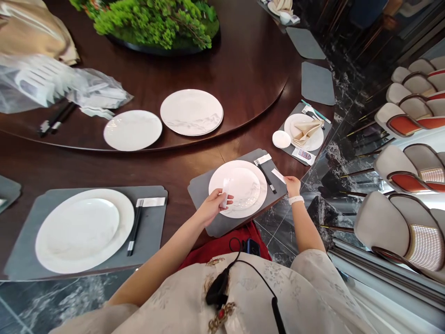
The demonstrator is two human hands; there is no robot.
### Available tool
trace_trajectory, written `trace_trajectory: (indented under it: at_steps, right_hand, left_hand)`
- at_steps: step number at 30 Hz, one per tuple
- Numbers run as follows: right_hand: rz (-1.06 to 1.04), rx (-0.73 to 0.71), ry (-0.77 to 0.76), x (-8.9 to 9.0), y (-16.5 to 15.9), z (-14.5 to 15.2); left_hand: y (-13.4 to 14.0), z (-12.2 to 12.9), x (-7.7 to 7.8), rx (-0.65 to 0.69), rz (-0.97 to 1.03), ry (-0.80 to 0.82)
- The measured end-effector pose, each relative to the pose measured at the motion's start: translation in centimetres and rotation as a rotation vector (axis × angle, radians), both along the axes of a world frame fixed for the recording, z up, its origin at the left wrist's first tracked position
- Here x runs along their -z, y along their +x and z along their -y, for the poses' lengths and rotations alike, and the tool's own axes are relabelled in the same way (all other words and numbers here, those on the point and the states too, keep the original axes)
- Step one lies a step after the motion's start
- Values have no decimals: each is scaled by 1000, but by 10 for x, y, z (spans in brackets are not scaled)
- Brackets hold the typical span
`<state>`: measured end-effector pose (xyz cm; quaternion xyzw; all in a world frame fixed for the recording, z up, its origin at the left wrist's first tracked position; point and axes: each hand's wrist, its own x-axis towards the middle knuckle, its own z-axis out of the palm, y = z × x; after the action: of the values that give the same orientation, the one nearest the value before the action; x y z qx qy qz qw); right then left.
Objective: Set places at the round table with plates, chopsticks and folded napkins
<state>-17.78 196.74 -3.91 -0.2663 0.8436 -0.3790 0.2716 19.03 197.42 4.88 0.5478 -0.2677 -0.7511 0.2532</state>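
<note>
My left hand (213, 204) is over the near edge of a stacked pair of white plates (239, 174), its fingers closed on a small white paper packet (225, 191). At the right end of the grey placemat (220, 229), my right hand (293, 185) pinches a slim white strip packet (278, 176) by its end. The strip is beside black chopsticks (267, 178), whose tips point toward a white rest (264, 158). What is printed on the packets is too small to read.
Left is another placemat with stacked plates (45, 232) and chopsticks (135, 227). A finished-looking setting with a folded napkin (306, 132) lies right. The turntable (243, 69) bears two plates, plastic bags (97, 90), cloth (31, 28) and a plant (156, 23). Chairs (382, 232) line the right side.
</note>
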Motion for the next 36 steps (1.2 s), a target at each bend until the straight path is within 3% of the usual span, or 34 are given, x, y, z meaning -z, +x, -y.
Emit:
trace_trajectory:
  at_steps: [4, 10, 17, 21, 24, 27, 30, 33, 36]
  right_hand:
    - [-49, -57, 42, 31, 2, 4]
    - [-79, -188, 92, 46, 8, -3]
    - [-161, -291, 136, 34, 10, -3]
    - [-334, -191, 50, 10, 23, 6]
    - [-124, -255, -65, -20, 66, 11]
    - [453, -629, -37, -54, 136, 6]
    - [924, -919, 55, -82, 210, -6]
    - [1151, -970, 83, -93, 274, -18]
    - [1166, -913, 75, -86, 328, -27]
  left_hand:
    - [17, -21, -7, -52, -57, 106]
    - [28, -41, -12, -40, -76, 142]
    - [25, -47, -15, -61, -77, 106]
    - [31, -49, -13, -67, -42, 0]
    - [39, -53, -13, -92, 142, -283]
    - [55, -58, -17, -67, 329, -648]
    - [76, -62, -17, -83, 525, -833]
    - [97, -70, -10, -209, 751, -876]
    - [115, -81, 2, -256, 856, -886]
